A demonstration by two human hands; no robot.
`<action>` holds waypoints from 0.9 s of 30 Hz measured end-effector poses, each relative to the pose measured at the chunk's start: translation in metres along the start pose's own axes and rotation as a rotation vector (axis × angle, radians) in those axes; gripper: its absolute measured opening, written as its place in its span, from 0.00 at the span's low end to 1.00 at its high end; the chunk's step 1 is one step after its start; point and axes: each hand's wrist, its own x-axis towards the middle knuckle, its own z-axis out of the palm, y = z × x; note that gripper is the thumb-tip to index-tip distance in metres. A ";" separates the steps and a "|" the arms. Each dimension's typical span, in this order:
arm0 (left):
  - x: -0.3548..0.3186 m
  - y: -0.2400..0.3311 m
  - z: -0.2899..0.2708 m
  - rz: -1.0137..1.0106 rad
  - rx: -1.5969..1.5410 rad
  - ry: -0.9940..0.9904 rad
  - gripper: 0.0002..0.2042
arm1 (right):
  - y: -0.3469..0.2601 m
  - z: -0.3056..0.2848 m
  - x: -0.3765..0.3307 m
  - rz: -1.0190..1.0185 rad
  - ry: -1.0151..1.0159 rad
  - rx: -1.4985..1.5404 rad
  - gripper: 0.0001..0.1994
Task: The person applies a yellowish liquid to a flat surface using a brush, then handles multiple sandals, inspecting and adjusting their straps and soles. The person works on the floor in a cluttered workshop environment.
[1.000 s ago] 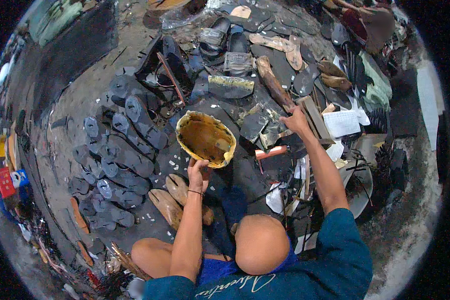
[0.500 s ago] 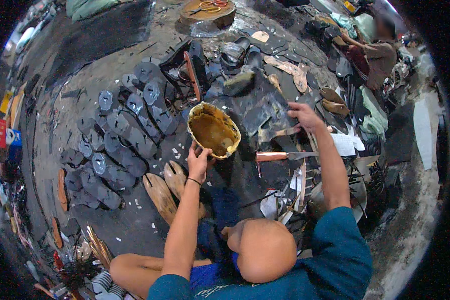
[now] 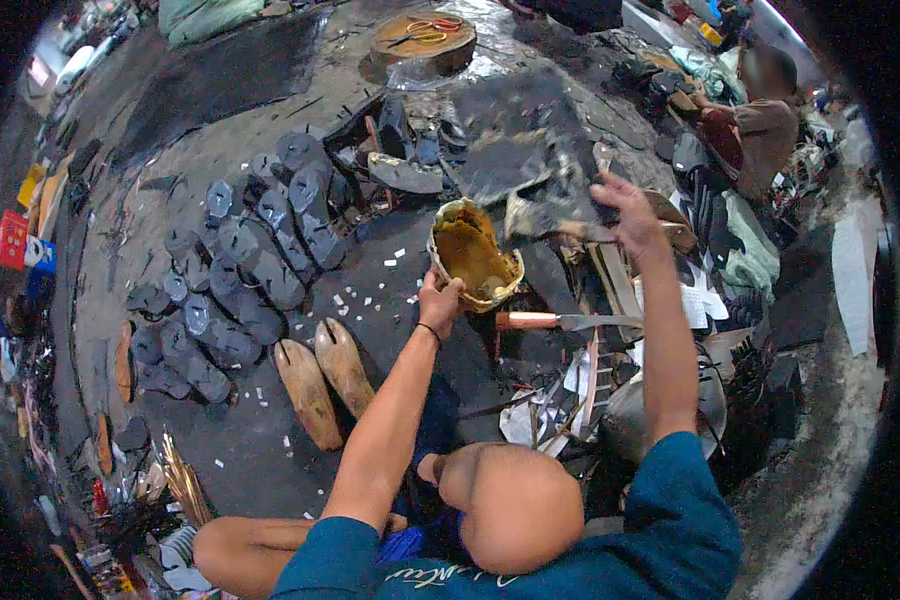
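Over the dark floor [image 3: 385, 300], the left hand [image 3: 442, 303] grips a yellow bowl [image 3: 462, 243], the right hand [image 3: 633, 215] loosely spread.

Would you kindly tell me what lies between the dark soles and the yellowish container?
In the head view, small white scraps lie on dark ground between the soles and the container held in the left hand.

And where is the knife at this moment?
In the head view, the knife lies right of centre, below and right of the container in the left hand.
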 end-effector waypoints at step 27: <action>-0.073 0.038 -0.118 0.430 0.499 0.280 0.10 | 0.059 0.225 0.168 -1.164 0.335 -1.209 0.07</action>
